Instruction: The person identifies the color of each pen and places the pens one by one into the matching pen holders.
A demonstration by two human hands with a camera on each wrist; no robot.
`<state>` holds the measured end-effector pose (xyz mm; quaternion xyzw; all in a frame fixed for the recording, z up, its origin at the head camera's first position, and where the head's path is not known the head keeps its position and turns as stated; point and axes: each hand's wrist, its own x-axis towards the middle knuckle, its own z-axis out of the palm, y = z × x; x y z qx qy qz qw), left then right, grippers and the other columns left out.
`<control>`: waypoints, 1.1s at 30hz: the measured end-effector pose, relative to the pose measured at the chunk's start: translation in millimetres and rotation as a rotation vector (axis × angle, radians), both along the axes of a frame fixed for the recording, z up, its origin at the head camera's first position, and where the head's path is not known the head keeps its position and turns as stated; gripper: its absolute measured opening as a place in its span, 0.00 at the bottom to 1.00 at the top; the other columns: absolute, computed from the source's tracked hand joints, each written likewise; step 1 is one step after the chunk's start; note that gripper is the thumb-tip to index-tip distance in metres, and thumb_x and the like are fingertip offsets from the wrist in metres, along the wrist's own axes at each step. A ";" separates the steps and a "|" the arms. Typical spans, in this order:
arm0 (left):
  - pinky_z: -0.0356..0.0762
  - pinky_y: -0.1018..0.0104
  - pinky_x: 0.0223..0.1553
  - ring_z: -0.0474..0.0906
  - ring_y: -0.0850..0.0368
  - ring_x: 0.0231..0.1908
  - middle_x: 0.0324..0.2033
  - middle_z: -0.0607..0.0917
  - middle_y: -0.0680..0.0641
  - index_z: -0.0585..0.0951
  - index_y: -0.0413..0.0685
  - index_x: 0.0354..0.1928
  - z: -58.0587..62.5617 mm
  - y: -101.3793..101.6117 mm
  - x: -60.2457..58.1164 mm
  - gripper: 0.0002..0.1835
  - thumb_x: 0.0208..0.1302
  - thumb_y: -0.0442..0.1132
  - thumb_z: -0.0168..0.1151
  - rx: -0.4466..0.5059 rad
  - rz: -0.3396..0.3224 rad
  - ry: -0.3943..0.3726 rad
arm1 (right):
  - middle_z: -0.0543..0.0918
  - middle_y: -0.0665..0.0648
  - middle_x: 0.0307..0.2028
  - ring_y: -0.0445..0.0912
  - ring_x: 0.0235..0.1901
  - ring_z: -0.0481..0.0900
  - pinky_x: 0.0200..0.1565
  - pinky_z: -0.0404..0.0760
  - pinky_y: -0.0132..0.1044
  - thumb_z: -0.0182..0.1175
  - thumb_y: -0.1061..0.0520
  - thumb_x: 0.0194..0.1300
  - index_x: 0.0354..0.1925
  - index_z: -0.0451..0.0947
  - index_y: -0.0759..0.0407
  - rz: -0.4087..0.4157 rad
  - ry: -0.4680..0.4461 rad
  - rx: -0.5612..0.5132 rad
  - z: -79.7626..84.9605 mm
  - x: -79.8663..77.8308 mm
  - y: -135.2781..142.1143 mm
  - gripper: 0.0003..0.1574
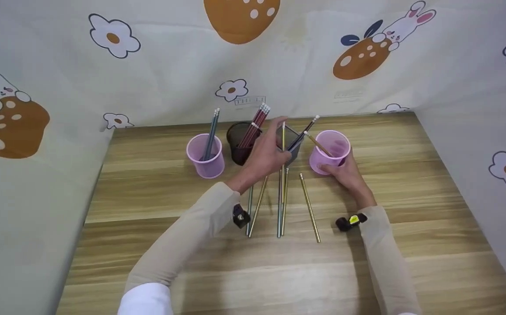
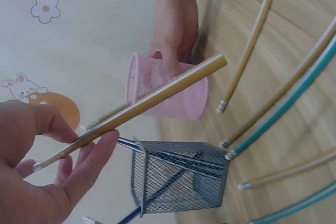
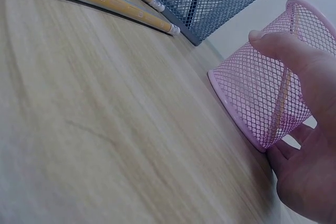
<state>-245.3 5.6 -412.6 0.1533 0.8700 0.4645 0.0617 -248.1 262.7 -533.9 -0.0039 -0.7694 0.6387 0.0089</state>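
My left hand (image 1: 263, 155) pinches a gold pencil (image 2: 152, 98) between thumb and fingers, above the table near the grey mesh holder (image 2: 184, 182). My right hand (image 1: 352, 178) grips the right-hand pink mesh cup (image 3: 252, 85) from its side, thumb at the front. Inside that cup leans one gold pencil (image 1: 321, 146). Dark blue pencils (image 1: 301, 138) stand in the grey holder, partly hidden by my left hand. Below the holders, loose gold pencils (image 1: 309, 208) and teal pencils (image 1: 249, 210) lie on the wooden table (image 1: 156, 188).
At the left stands another pink cup (image 1: 209, 168) with blue-grey pencils (image 1: 211, 135). Beside it, a black mesh cup (image 1: 235, 151) holds several dark red pencils (image 1: 255, 124). A patterned cloth (image 1: 169, 65) hangs behind the table and along both sides.
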 end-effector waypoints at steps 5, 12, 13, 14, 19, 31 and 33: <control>0.74 0.71 0.32 0.77 0.57 0.34 0.45 0.82 0.42 0.58 0.59 0.73 9.4 13.4 -6.4 0.45 0.57 0.25 0.63 0.141 0.055 0.022 | 0.63 0.76 0.68 0.64 0.70 0.62 0.76 0.56 0.51 0.69 0.72 0.52 0.72 0.48 0.72 -0.002 0.010 0.016 2.0 0.0 -0.3 0.56; 0.79 0.71 0.32 0.83 0.58 0.36 0.43 0.82 0.45 0.62 0.58 0.71 15.2 28.6 -14.7 0.41 0.57 0.25 0.63 0.271 0.151 0.145 | 0.64 0.76 0.68 0.63 0.70 0.62 0.76 0.56 0.50 0.68 0.72 0.53 0.72 0.48 0.71 -0.010 0.003 0.019 1.5 -0.2 -1.8 0.56; 0.80 0.71 0.32 0.84 0.58 0.37 0.43 0.82 0.45 0.63 0.58 0.70 15.5 29.9 -16.1 0.40 0.58 0.26 0.63 0.288 0.162 0.167 | 0.64 0.76 0.68 0.63 0.70 0.62 0.76 0.56 0.50 0.68 0.71 0.53 0.73 0.48 0.71 -0.011 0.000 0.019 1.3 -0.3 -2.1 0.56; 0.81 0.71 0.33 0.84 0.57 0.37 0.43 0.82 0.45 0.64 0.57 0.70 15.9 30.9 -17.5 0.38 0.59 0.27 0.63 0.308 0.172 0.190 | 0.63 0.75 0.68 0.62 0.70 0.62 0.76 0.56 0.50 0.68 0.71 0.53 0.73 0.48 0.71 -0.012 -0.002 0.021 1.0 -0.5 -2.4 0.57; 0.84 0.70 0.36 0.86 0.57 0.40 0.42 0.84 0.44 0.66 0.54 0.69 17.3 33.0 -23.0 0.32 0.64 0.30 0.61 0.409 0.205 0.275 | 0.63 0.74 0.69 0.62 0.70 0.62 0.76 0.57 0.50 0.69 0.70 0.53 0.74 0.46 0.69 -0.006 -0.016 0.020 0.4 -0.5 -3.4 0.58; 0.85 0.73 0.42 0.87 0.53 0.42 0.44 0.85 0.41 0.70 0.43 0.66 4.0 52.4 -31.3 0.28 0.64 0.28 0.63 0.541 0.175 0.377 | 0.63 0.75 0.69 0.63 0.70 0.61 0.76 0.56 0.49 0.69 0.72 0.52 0.74 0.46 0.70 -0.006 -0.005 0.010 -0.9 0.5 -1.1 0.59; 0.84 0.74 0.43 0.86 0.53 0.43 0.44 0.84 0.39 0.71 0.43 0.65 -0.3 56.7 -31.8 0.28 0.64 0.26 0.62 0.556 0.170 0.375 | 0.63 0.75 0.69 0.62 0.71 0.61 0.76 0.57 0.48 0.69 0.72 0.53 0.74 0.46 0.69 -0.004 -0.007 0.012 -0.8 0.3 -1.3 0.58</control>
